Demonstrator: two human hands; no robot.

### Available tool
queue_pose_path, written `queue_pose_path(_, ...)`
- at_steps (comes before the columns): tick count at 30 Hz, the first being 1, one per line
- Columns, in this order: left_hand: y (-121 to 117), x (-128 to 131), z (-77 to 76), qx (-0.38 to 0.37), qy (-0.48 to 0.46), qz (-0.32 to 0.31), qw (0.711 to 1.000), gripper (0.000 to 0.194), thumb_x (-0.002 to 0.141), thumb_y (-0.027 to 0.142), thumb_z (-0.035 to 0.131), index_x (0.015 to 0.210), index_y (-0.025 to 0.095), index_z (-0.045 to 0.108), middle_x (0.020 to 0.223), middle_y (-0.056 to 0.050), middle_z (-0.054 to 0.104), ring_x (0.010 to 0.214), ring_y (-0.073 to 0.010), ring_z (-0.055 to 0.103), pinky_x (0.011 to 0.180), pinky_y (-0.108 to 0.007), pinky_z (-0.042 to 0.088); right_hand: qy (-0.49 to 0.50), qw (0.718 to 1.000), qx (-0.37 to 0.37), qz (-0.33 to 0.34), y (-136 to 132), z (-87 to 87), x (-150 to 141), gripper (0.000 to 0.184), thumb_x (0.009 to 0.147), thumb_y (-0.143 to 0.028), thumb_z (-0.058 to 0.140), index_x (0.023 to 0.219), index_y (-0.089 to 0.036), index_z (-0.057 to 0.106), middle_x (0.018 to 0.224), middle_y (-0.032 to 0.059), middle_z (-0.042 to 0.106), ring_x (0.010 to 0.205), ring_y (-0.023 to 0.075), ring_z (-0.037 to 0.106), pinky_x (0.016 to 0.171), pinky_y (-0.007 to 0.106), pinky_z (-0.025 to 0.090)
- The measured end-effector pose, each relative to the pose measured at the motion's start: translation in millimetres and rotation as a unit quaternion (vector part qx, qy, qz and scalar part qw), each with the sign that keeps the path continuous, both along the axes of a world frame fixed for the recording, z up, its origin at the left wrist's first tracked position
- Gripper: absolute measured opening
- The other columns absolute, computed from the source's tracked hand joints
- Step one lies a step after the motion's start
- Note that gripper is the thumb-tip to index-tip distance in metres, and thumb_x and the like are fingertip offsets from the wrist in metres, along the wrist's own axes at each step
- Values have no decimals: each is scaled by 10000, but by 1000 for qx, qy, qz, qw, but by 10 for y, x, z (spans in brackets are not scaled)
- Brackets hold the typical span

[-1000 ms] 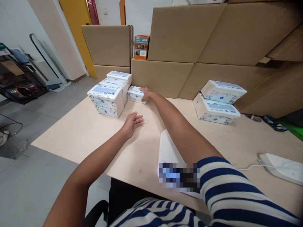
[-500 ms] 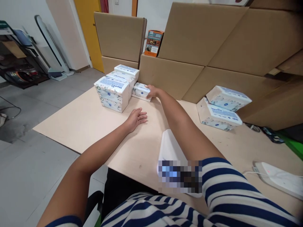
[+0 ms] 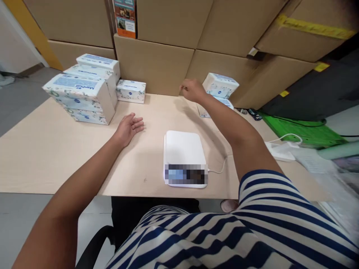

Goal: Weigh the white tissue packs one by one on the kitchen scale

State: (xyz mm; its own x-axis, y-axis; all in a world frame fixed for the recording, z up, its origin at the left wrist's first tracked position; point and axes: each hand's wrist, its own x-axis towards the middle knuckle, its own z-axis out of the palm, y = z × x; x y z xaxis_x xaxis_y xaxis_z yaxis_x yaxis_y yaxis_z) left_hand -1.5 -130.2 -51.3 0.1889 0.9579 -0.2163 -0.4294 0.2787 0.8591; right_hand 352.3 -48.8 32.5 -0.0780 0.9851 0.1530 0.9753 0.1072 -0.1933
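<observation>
My left hand (image 3: 128,128) lies flat and open on the light wooden table (image 3: 50,157), palm down, holding nothing. My right hand (image 3: 192,90) hovers above the table's far side with its fingers loosely curled and nothing in them, between a single small tissue pack (image 3: 131,90) on the left and two stacked tissue packs (image 3: 219,86) on the right. A stack of several tissue packs (image 3: 81,91) stands at the far left. A white flat scale (image 3: 184,157) sits in front of me.
Large cardboard boxes (image 3: 157,63) wall off the table's far edge, with an orange carton (image 3: 124,16) wedged between them. A white cable (image 3: 283,137) and a white device (image 3: 279,151) lie at the right, beside a green mat (image 3: 300,129).
My right hand has let go of the single small tissue pack and swung right toward the two stacked packs. The view has turned right and down. My left hand stays flat.
</observation>
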Motion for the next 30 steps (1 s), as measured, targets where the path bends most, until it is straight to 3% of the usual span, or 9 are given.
queue_pose_path(4,-22,10,55,0,14,6,1000,273,924,373,778,1056,228,589,1011,-71,773,866,-200,739,824,-331,644,-42,997,-31,-59,-599,-100,840,561,969,-408,646,1488,-214,732,1619,139,685,1549,382,576,1365,528,434)
queue_pose_path(7,-48,11,94,-1,20,11,1000,260,927,372,761,1055,224,589,1024,-79,769,869,-201,740,824,-331,643,-71,990,-64,-106,-863,-242,1261,923,836,-617,790,1640,-200,610,1740,189,559,1616,488,491,1361,663,402)
queue_pose_path(10,-53,-3,111,0,26,9,1000,243,923,362,746,1059,224,600,1020,-78,764,875,-202,743,836,-332,644,-91,984,-80,-134,-963,-345,1474,1268,700,-847,829,1741,-217,476,1807,221,447,1655,559,402,1360,731,352)
queue_pose_path(12,-59,-21,116,6,29,5,1000,271,901,372,766,1062,225,605,1033,-82,764,886,-206,747,857,-337,648,-95,982,-89,-136,-960,-362,1539,1334,668,-912,820,1743,-205,468,1792,243,449,1634,560,429,1354,705,377)
queue_pose_path(15,-75,-45,124,13,35,-4,999,303,880,386,787,1064,222,611,1055,-92,766,905,-210,751,881,-340,654,-96,981,-102,-134,-914,-327,1596,1206,725,-898,803,1661,-175,565,1709,274,523,1550,530,542,1316,660,452)
queue_pose_path(18,-84,-55,131,18,43,-11,999,284,892,392,769,1060,221,618,1055,-94,764,911,-211,750,881,-332,657,-84,983,-91,-138,-909,-314,1651,1079,761,-903,780,1542,-168,662,1678,279,553,1584,528,507,1328,663,438)
queue_pose_path(23,-80,-40,119,25,56,-25,998,296,906,415,774,1069,224,617,1055,-89,760,917,-216,746,908,-339,648,-17,982,-85,-171,-1070,-466,1683,1245,723,-866,847,1686,-164,484,1683,275,556,1529,487,579,1277,642,506)
queue_pose_path(26,-92,-20,105,32,55,-29,998,266,933,403,759,1072,223,624,1062,-87,764,926,-215,747,905,-332,643,-39,981,-75,-176,-1215,-504,1586,1336,673,-828,912,1714,-138,435,1680,297,532,1551,523,542,1300,670,473)
queue_pose_path(30,-107,-10,87,25,56,-33,998,254,963,422,741,1076,220,635,1072,-98,768,939,-218,750,898,-327,649,-34,995,-32,-93,-1471,-319,1202,1264,727,-806,887,1727,-200,408,1697,257,507,1591,542,481,1339,716,414)
